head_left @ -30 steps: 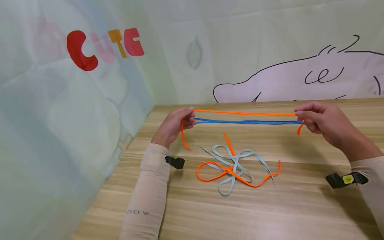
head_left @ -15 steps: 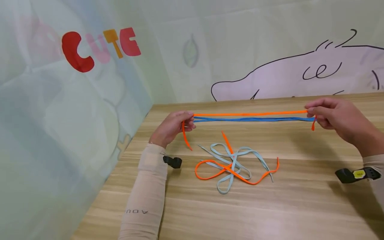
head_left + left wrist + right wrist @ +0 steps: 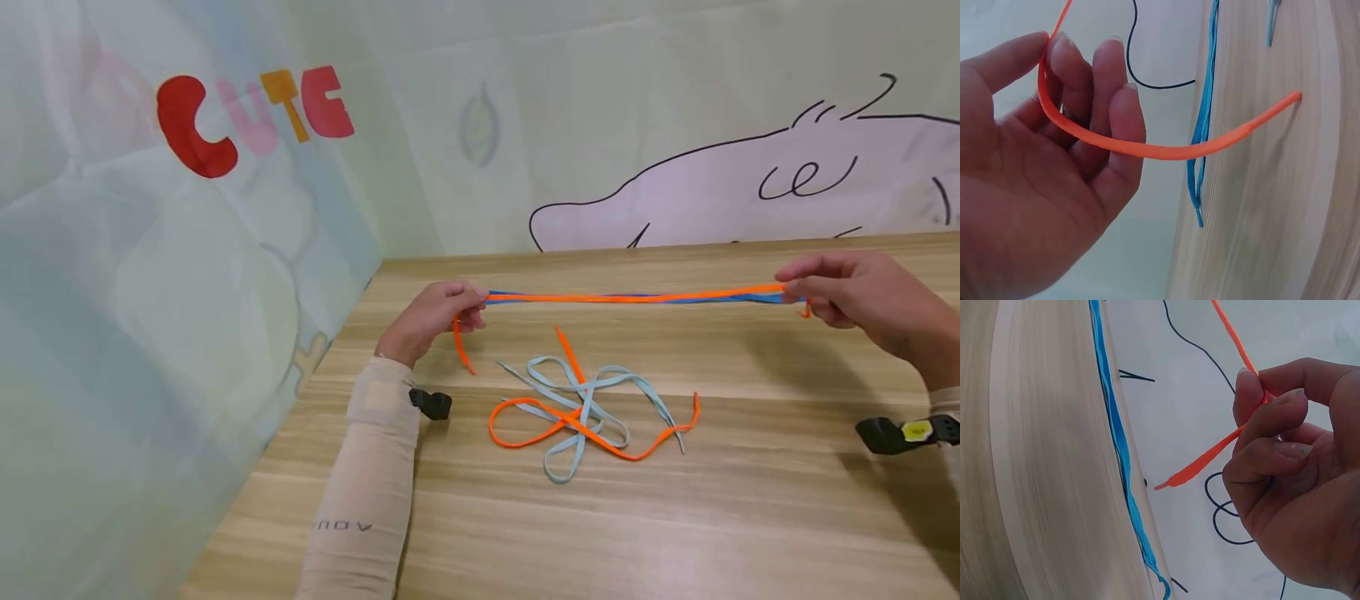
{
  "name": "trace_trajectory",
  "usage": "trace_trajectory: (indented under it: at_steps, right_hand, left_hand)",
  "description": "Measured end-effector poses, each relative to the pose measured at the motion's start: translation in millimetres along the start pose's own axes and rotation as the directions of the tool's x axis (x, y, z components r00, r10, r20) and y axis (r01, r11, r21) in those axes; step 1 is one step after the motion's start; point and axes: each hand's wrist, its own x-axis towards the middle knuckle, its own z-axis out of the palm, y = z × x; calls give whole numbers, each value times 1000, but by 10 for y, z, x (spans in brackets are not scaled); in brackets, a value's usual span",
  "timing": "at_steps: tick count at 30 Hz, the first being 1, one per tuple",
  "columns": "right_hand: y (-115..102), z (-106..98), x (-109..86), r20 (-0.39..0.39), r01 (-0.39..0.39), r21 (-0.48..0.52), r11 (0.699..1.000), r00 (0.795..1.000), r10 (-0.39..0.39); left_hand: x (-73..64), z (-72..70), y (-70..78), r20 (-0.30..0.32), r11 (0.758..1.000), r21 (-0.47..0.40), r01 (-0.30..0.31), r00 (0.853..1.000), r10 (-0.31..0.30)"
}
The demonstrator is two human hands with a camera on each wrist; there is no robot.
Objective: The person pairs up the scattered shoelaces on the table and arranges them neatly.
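Note:
An orange shoelace [image 3: 592,298] is stretched nearly level between the two hands. The left hand [image 3: 435,321] pinches it between thumb and fingertip, and a short tail curves down past the other fingers. At the other end the right hand [image 3: 862,300] pinches it the same way, its flat tip sticking out below the fingers [image 3: 1272,415]. Behind and below this lace, a blue shoelace [image 3: 1121,447] lies doubled lengthwise on the table close to the back edge; neither hand holds it. In the head view the orange lace overlaps it.
Nearer the person, a pale blue shoelace [image 3: 579,450] lies in loose loops on the wooden table [image 3: 600,533], crossed by a second orange shoelace [image 3: 515,446]. Printed cloth [image 3: 637,83] rises behind the table and along its left side.
The right hand has moved right, pulling the orange lace straighter and longer between the hands. The lace has lowered in view to overlap the blue one. The tangled laces stay put.

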Motion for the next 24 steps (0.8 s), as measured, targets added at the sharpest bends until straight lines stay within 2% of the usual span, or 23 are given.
trace_trajectory:
  at_steps: [8, 15, 24]
  right_hand:
    - [68, -64, -10, 34, -25, -41, 999, 999, 27]
    - [109, -75, 11, 60, -95, -86, 992, 993, 100]
    - [93, -56, 21, 42, -116, -261, 958, 990, 132]
  left_hand:
    - [-11, -14, -47, 3, 999, 29, 36, 999, -36]
    - [15, -41, -101, -5, 999, 27, 34, 999, -34]
    - [16, -59, -143, -32, 999, 18, 45, 998, -45]
